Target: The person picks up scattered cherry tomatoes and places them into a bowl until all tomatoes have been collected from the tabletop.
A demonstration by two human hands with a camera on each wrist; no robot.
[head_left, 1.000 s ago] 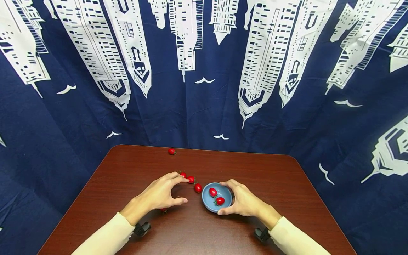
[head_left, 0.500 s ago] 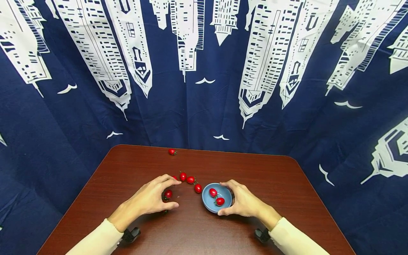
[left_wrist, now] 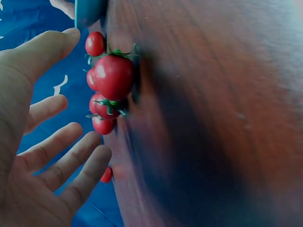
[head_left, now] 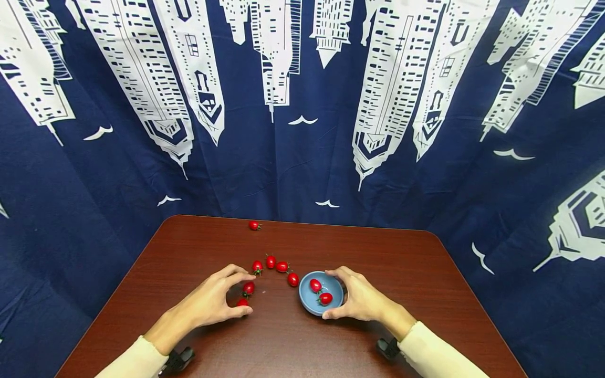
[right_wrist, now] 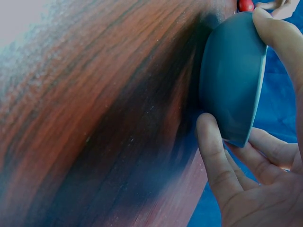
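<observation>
Backdrop: navy cloth [head_left: 293, 163] printed with inverted white skyscrapers, seen beyond a wooden table [head_left: 387, 252].
Blue bowl [right_wrist: 232, 75]: placed right of centre, gripped at its rim by the right hand [head_left: 361, 296]; two cherry tomatoes [head_left: 315, 285] contained.
Tomato arc [head_left: 282, 266]: six outside, curved from the bowl's left towards the near left.
Lone tomato [head_left: 254, 225]: seen near the far edge.
Left hand [head_left: 205, 302]: held wide beside the arc's near end, nothing gripped.
Progress: judged early, with seven tomatoes left uncontained.
</observation>
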